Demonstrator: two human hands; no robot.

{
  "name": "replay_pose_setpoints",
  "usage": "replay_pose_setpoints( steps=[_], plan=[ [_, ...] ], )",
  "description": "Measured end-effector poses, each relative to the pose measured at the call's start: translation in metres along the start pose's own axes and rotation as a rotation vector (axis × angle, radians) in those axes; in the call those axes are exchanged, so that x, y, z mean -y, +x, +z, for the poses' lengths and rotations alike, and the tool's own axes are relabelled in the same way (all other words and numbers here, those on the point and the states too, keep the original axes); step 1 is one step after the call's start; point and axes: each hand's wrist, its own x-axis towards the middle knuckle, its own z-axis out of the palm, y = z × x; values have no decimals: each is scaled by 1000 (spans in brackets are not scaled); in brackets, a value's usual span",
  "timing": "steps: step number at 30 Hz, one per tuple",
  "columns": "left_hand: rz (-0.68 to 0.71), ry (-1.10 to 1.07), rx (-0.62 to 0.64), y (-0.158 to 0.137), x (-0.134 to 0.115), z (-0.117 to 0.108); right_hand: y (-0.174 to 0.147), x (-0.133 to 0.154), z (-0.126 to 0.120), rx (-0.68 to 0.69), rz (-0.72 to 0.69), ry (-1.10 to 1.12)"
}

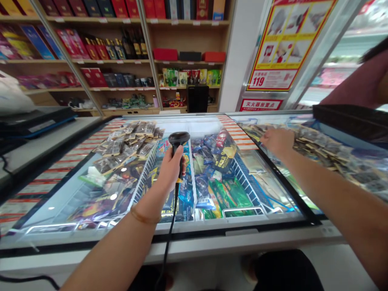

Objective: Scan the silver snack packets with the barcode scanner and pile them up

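My left hand (170, 167) is closed around the handle of a black barcode scanner (178, 138), held over the glass lid (68, 200) of a chest freezer. The scanner's cord (172, 230) hangs down toward me. To the right, my right hand (278, 142) has its fingers curled at a pile of small flat packets (321, 151), close to the lid's black frame; what it grips, if anything, is hidden. Another pile of similar packets (130, 141) lies on the glass left of the scanner.
Under the glass, white wire baskets (193, 178) hold colourful frozen packages (233, 192). Price strips (239, 133) line the lid. A dark box (348, 121) stands at right beside a person in a pink top (354, 85). Shelves of boxes (165, 54) rise behind the freezer.
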Motion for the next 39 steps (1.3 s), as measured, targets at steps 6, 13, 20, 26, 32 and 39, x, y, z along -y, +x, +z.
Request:
replay_pose_setpoints(
  steps=[6,13,20,26,32,39],
  plan=[
    [-15,10,28,-1,6,2,-10,126,-13,64,-425,228],
    [2,2,27,4,18,-1,-14,208,-4,163,-630,577],
    [7,-11,24,5,17,-2,4,188,32,145,-11,599],
    [-13,-10,37,3,17,-1,10,169,51,358,-115,757],
    [-23,-13,89,2,20,-2,15,175,55,144,-31,1486],
    [-27,-5,231,-5,20,-1,6,182,46,271,-13,1519]
  ],
)
